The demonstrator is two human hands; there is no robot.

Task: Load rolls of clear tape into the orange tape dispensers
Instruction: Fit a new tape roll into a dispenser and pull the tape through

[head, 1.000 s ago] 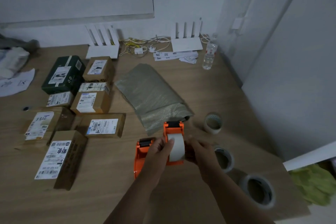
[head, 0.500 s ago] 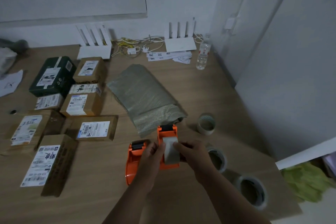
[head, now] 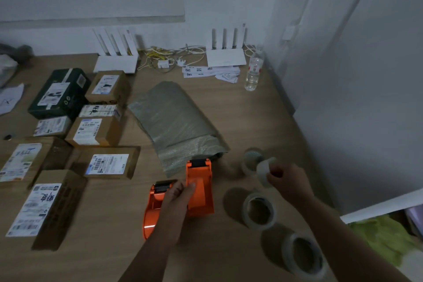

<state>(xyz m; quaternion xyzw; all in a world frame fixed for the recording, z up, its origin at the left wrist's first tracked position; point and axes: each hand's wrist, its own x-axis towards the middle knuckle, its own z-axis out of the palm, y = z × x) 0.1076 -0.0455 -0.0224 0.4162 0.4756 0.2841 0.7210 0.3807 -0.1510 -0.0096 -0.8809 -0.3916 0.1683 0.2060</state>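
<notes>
1. Step in hand: fitting a roll into a dispenser. The right hand (head: 289, 182), right of centre, has its grip clamped on a small pale tape roll (head: 265, 171), held up off the worktop (head: 240, 110), apart from the dispensers.
2. The left hand (head: 177, 199), lower centre, rests on the upright orange dispenser (head: 199, 186), fingers pressed to its left side, steadying it. How tightly the grip is closed I cannot tell. Its cradle looks empty.
3. A second orange dispenser (head: 152, 210) lies just left of it, partly under the left wrist.
4. Spare rolls on the worktop: one (head: 250, 160) just behind the held roll, one (head: 258, 210) below it, one (head: 302, 252) at lower right.
5. Next move, judged: carry the held roll left to the upright dispenser, line its core up with the hub, seat it, then feed the free end toward the black cutter at the top. The left hand should hold the body firm.
6. Blur hides the held roll's free end.
</notes>
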